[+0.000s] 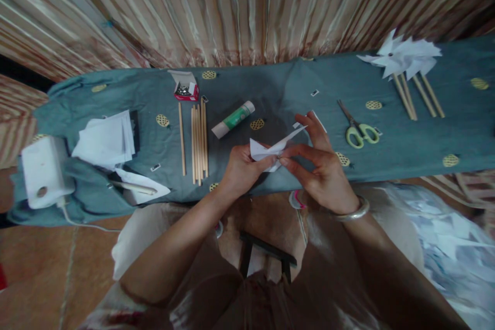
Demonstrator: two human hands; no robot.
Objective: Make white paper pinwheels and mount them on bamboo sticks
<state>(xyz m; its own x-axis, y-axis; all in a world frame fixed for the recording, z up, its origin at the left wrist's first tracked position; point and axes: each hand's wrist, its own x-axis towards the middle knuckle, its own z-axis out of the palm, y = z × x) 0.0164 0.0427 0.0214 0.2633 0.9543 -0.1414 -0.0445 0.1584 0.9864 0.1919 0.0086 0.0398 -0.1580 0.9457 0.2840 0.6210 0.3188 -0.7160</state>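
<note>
Both my hands meet over the near edge of a teal-covered table. My left hand is closed round a folded white paper piece from the left. My right hand, with a silver bangle at the wrist, pinches the same paper at its middle with thumb and fingers. The paper's pointed flaps stick up and to the right between the hands.
A glue stick and several wooden sticks lie left of the hands. Green-handled scissors lie to the right, finished paper pinwheels at far right. A small red box, stacked white paper and a white device sit left.
</note>
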